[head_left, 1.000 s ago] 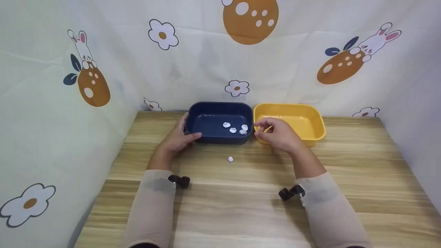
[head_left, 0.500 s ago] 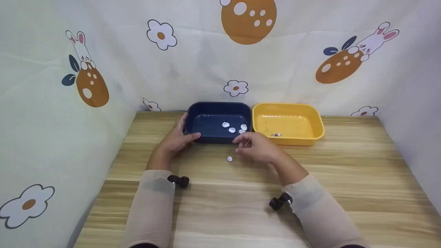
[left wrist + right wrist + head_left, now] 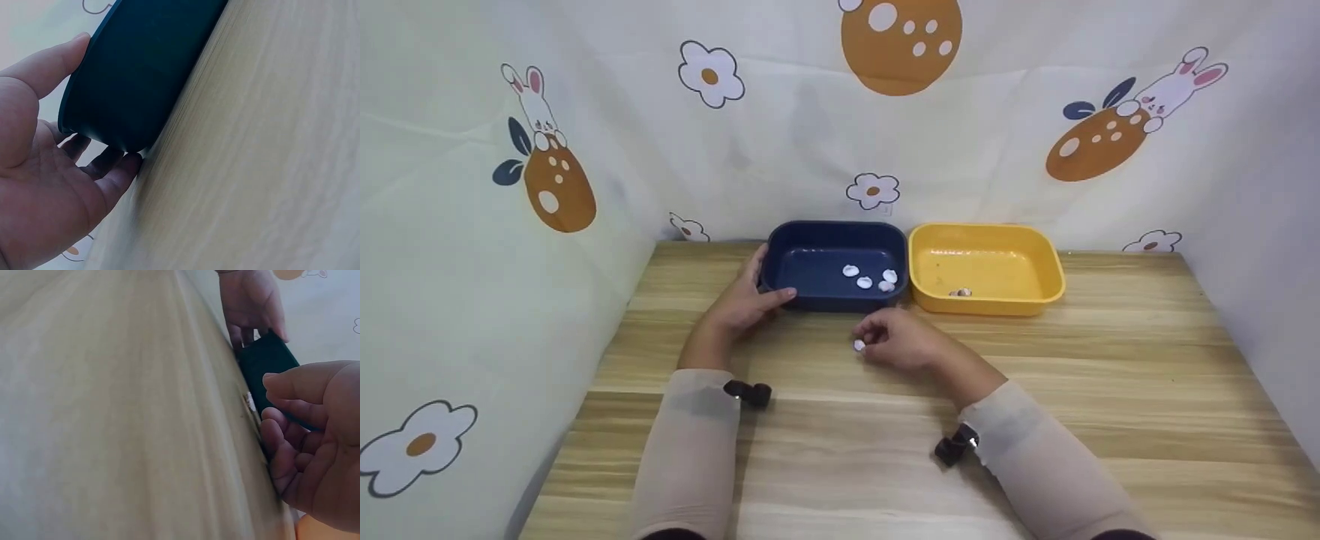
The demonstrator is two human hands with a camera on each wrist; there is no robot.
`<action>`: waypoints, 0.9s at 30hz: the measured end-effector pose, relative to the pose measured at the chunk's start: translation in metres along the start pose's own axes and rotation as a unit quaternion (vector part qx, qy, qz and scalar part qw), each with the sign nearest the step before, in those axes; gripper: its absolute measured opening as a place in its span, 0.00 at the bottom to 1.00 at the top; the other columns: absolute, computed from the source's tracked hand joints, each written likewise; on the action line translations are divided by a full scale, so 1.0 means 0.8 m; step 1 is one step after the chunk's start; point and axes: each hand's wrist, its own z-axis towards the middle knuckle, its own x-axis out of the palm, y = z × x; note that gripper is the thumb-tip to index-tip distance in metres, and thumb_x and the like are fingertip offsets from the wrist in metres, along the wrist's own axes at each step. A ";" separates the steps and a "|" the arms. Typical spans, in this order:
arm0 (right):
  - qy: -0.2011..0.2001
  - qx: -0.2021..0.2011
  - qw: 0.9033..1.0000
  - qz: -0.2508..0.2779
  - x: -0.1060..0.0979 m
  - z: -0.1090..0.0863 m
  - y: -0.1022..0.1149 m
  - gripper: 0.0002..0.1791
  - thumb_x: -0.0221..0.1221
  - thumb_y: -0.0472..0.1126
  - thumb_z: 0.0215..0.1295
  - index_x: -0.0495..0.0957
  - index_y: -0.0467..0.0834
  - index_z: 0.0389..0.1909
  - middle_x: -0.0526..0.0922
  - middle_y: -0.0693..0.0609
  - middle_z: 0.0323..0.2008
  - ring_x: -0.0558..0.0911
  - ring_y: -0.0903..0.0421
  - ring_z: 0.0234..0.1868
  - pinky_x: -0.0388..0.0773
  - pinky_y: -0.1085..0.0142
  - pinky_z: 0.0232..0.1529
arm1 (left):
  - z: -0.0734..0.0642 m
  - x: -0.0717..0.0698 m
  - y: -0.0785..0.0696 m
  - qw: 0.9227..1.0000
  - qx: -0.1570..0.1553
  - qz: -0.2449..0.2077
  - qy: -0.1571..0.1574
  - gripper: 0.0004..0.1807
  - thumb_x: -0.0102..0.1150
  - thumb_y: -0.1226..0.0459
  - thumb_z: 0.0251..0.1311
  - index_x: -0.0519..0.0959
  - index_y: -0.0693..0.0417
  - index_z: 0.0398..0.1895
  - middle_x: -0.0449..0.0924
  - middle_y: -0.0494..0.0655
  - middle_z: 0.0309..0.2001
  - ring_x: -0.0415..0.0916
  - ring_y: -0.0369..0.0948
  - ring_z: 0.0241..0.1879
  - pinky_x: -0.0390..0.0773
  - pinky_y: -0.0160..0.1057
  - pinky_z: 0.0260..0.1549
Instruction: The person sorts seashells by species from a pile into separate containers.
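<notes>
My left hand point(image 3: 744, 301) grips the left end of a navy blue plastic bin point(image 3: 810, 303), thumb over the front rim and fingers around the end wall. The left wrist view shows that thumb point(image 3: 70, 53) at the rim and fingertips low on the wall. My right hand point(image 3: 901, 341) is down by the table in front of the bin, its thumb and fingertips on either side of a small white shell point(image 3: 859, 345). In the right wrist view the shell point(image 3: 251, 401) lies on the wood just past the fingertips, a gap between thumb and fingers.
Several white shells point(image 3: 865, 283) lie in the right part of the navy bin. Beside it stands a yellow bin point(image 3: 1039, 306) with small brownish shells point(image 3: 964, 292) near its front wall. A printed cloth point(image 3: 795, 135) rises behind the wooden table point(image 3: 825, 465).
My right hand has moved from the front of the yellow bin leftward and toward me, down to the shell on the table. The left hand has stayed on the navy bin.
</notes>
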 end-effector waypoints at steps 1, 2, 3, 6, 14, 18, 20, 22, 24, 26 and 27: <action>0.002 -0.002 1.000 0.000 0.002 0.001 -0.001 0.17 0.71 0.38 0.65 0.88 0.42 0.55 0.89 0.51 0.43 0.83 0.60 0.45 0.84 0.62 0.53 | 0.000 0.000 0.000 1.000 -0.001 0.001 -0.001 0.63 0.77 0.55 0.62 0.40 0.38 0.90 0.36 0.50 0.90 0.37 0.51 0.88 0.39 0.53 0.87; 0.002 -0.005 1.000 -0.002 0.004 0.002 -0.002 0.17 0.70 0.38 0.65 0.88 0.41 0.55 0.89 0.51 0.42 0.83 0.60 0.44 0.84 0.62 0.53 | 0.000 0.000 -0.001 1.000 -0.001 0.002 -0.001 0.63 0.77 0.55 0.62 0.40 0.38 0.90 0.36 0.50 0.90 0.37 0.51 0.88 0.39 0.53 0.87; 0.002 -0.009 1.000 -0.008 0.005 0.002 -0.003 0.18 0.70 0.38 0.65 0.88 0.41 0.55 0.89 0.51 0.42 0.83 0.60 0.44 0.83 0.63 0.53 | 0.000 0.000 -0.001 1.000 -0.001 0.007 -0.002 0.63 0.77 0.54 0.62 0.40 0.38 0.90 0.35 0.50 0.90 0.37 0.51 0.88 0.38 0.54 0.87; -0.004 -0.017 0.999 -0.033 0.009 0.003 -0.003 0.18 0.70 0.37 0.65 0.88 0.41 0.55 0.89 0.50 0.41 0.82 0.59 0.44 0.83 0.61 0.53 | 0.000 -0.001 -0.001 1.000 0.000 0.022 -0.004 0.63 0.77 0.52 0.62 0.40 0.36 0.90 0.34 0.51 0.90 0.36 0.53 0.88 0.36 0.57 0.87; -0.013 -0.022 0.997 -0.072 0.011 0.001 -0.001 0.10 0.70 0.37 0.65 0.90 0.44 0.46 0.90 0.53 0.38 0.82 0.58 0.44 0.83 0.58 0.54 | -0.002 0.000 -0.003 1.000 -0.001 0.012 0.002 0.63 0.76 0.53 0.63 0.39 0.36 0.90 0.32 0.51 0.90 0.38 0.52 0.88 0.47 0.55 0.86; -0.013 -0.022 0.997 -0.077 0.011 0.001 0.000 0.09 0.69 0.37 0.65 0.90 0.45 0.46 0.89 0.55 0.36 0.81 0.60 0.42 0.83 0.60 0.52 | -0.003 0.002 -0.004 1.000 -0.005 -0.005 0.005 0.63 0.76 0.56 0.64 0.38 0.37 0.90 0.31 0.51 0.89 0.46 0.52 0.84 0.71 0.50 0.74; -0.012 -0.016 0.997 -0.070 0.010 0.001 0.000 0.10 0.69 0.37 0.65 0.90 0.45 0.47 0.89 0.56 0.36 0.81 0.61 0.42 0.83 0.60 0.52 | -0.002 0.002 -0.003 1.000 -0.008 -0.006 0.004 0.63 0.76 0.56 0.64 0.38 0.36 0.90 0.31 0.51 0.89 0.49 0.53 0.83 0.76 0.49 0.68; -0.008 -0.008 0.998 -0.058 0.009 0.001 0.000 0.11 0.69 0.37 0.66 0.90 0.45 0.48 0.89 0.56 0.37 0.82 0.61 0.42 0.83 0.61 0.51 | -0.002 0.001 -0.002 1.000 -0.009 -0.005 0.004 0.63 0.76 0.56 0.64 0.38 0.36 0.90 0.31 0.52 0.89 0.49 0.53 0.83 0.75 0.48 0.69; -0.006 -0.001 0.999 -0.046 0.008 0.000 0.001 0.12 0.69 0.37 0.66 0.90 0.45 0.49 0.90 0.56 0.38 0.82 0.61 0.42 0.83 0.61 0.51 | -0.001 0.002 -0.002 1.000 -0.010 -0.001 0.002 0.63 0.76 0.56 0.64 0.39 0.36 0.90 0.31 0.52 0.89 0.48 0.55 0.83 0.71 0.52 0.73; -0.005 0.002 0.999 -0.037 0.005 0.000 0.003 0.12 0.69 0.37 0.67 0.90 0.45 0.50 0.89 0.55 0.39 0.82 0.61 0.42 0.83 0.62 0.50 | -0.001 0.001 -0.001 1.000 -0.011 0.005 -0.001 0.62 0.76 0.56 0.64 0.40 0.36 0.90 0.32 0.52 0.89 0.45 0.56 0.85 0.63 0.55 0.80; -0.005 0.005 0.999 -0.034 0.004 -0.001 0.004 0.12 0.69 0.38 0.67 0.90 0.46 0.50 0.89 0.55 0.39 0.82 0.61 0.42 0.82 0.62 0.49 | -0.001 0.001 -0.001 1.000 -0.011 0.011 -0.004 0.62 0.76 0.55 0.64 0.40 0.36 0.90 0.31 0.52 0.89 0.42 0.56 0.86 0.57 0.56 0.83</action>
